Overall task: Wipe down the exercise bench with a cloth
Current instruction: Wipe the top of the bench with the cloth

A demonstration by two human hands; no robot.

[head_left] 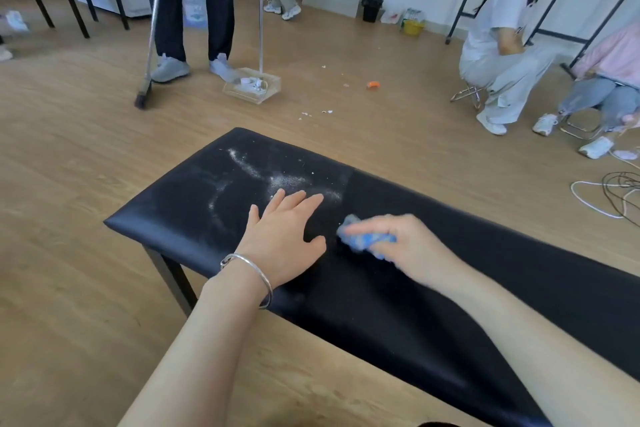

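Bench wipe under way; white powder remains.
Left hand [284, 236] flat, fingers spread, on bench [450, 288]; right hand [405, 246] bunches soft, light cloth [360, 236], best gripped wadded.

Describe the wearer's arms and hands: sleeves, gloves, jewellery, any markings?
The left forearm and right forearm are bare as far as the frame shows, with no sleeves. The left hand and right hand are gloveless, with no rings visible; the right is motion-blurred, so fine detail is unclear. A thin silver bangle circles the left wrist. The right wrist has no watch or band.
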